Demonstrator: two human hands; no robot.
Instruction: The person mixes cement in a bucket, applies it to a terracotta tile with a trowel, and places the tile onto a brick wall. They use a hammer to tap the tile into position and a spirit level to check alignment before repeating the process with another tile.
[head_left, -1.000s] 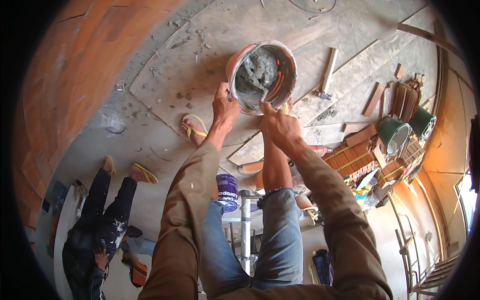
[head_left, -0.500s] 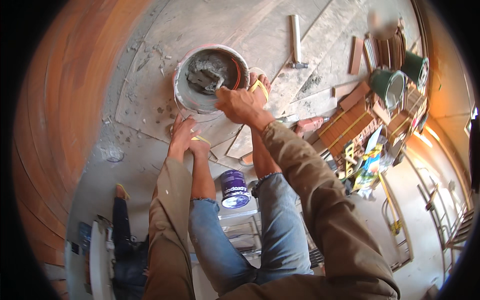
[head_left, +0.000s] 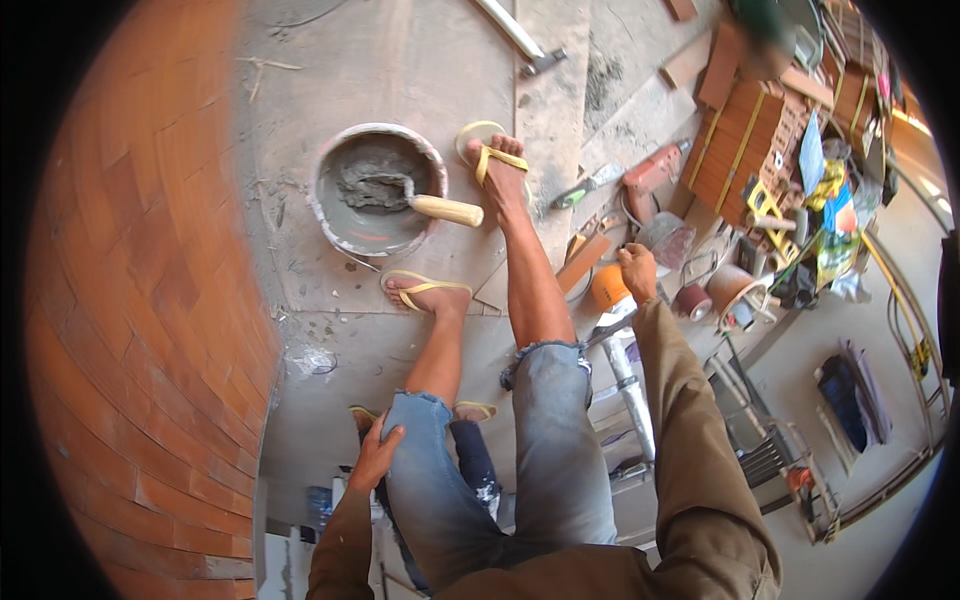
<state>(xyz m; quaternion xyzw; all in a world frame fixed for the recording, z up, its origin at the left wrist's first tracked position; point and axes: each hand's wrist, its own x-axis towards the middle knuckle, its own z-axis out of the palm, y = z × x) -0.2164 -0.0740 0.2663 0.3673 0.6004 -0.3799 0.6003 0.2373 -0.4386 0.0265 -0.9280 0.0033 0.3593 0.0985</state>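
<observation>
My left hand (head_left: 380,450) rests on my left jeans leg (head_left: 420,490) near the knee, fingers laid over it. My right hand (head_left: 637,268) is raised beside an orange rounded item (head_left: 610,288), its fingers curled; whether anything is in them is unclear. A whitish, mortar-smeared bucket (head_left: 330,175) stands by my sandalled feet, a trowel (head_left: 448,209) leaning in it with wooden handle over the rim, grey mortar (head_left: 365,190) inside. Farther forward lie a long-handled hammer (head_left: 535,55), a red power tool (head_left: 652,170) and a green-handled tool (head_left: 575,195) on the floor boards (head_left: 400,70).
An orange tiled surface (head_left: 150,300) curves along the left. Stacked bricks (head_left: 732,145), yellow tools, bags and small buckets crowd the right. Metal frames (head_left: 755,450) stand at lower right. Another person's dark-trousered leg (head_left: 470,460) shows behind my legs.
I have let go of the bucket, now set on the floor with the trowel in it. My left hand has moved back to my knee, my right hand rightward. The view has turned.
</observation>
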